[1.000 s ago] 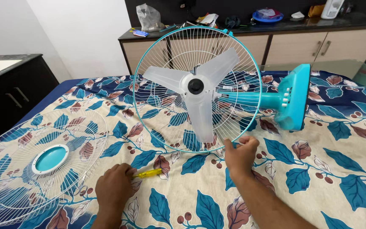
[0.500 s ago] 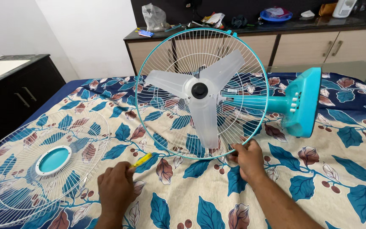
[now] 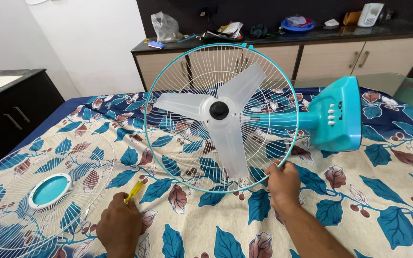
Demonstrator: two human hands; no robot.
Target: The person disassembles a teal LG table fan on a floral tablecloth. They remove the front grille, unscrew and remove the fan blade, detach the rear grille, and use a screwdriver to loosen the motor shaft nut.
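Observation:
A teal table fan lies on its side on a leaf-patterned bedsheet [image 3: 359, 205]. Its rear wire guard [image 3: 178, 81] with a teal rim stands upright, and a translucent three-blade propeller [image 3: 225, 129] with a black hub sits in front of it. The teal base [image 3: 338, 114] points right. My right hand [image 3: 283, 184] grips the lower right rim of the guard. A small yellow screwdriver [image 3: 134, 191] sticks up from my left hand [image 3: 119, 229], which rests on the sheet at the lower left. The detached front guard [image 3: 34, 191], white wire with a teal centre disc, lies flat to the left.
A dark cabinet [image 3: 10, 114] stands at the far left. Behind the bed runs a long sideboard [image 3: 331, 57] with a dark top carrying a plastic bag [image 3: 165, 26], a blue bowl [image 3: 298, 23], a white appliance [image 3: 370, 14] and small clutter.
My left hand has picked the yellow screwdriver off the sheet and tipped it upward, drawing back toward me. My right hand keeps its hold on the guard rim. The camera view has shifted a little.

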